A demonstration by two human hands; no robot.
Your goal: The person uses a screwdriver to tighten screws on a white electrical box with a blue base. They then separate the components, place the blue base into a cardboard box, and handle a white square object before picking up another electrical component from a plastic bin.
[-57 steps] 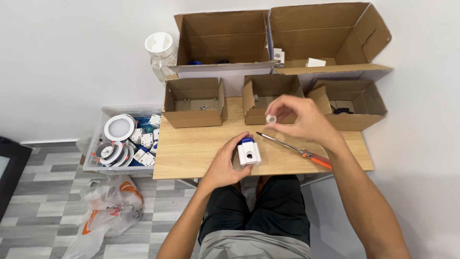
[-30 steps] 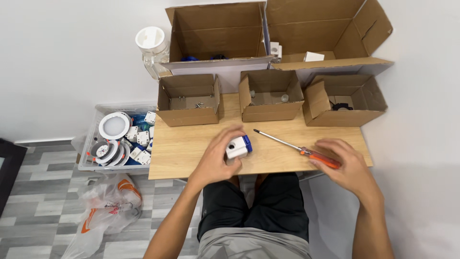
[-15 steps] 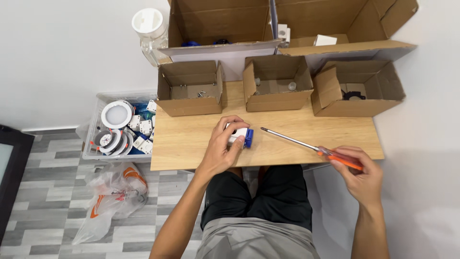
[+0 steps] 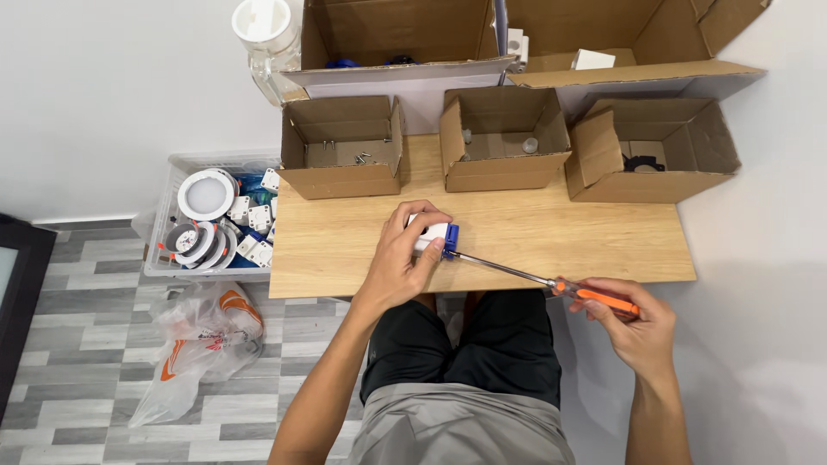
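Note:
My left hand (image 4: 403,257) grips a small white and blue plastic unit (image 4: 435,236) on the wooden table (image 4: 560,232). My right hand (image 4: 629,323), out past the table's front right corner, holds the orange handle of a long screwdriver (image 4: 551,282). The metal shaft slants up and left across the table edge, and its tip meets the blue end of the unit.
Three small open cardboard boxes (image 4: 504,146) stand in a row at the table's back, with two larger boxes (image 4: 405,34) behind them. Left of the table, a clear bin (image 4: 185,172) holds round white lamps and small parts. A plastic bag (image 4: 202,331) lies on the tiled floor.
My right hand put a small part down, took the screwdriver from the table and drew back to the right; the tip now touches the unit. My left hand stayed on the unit.

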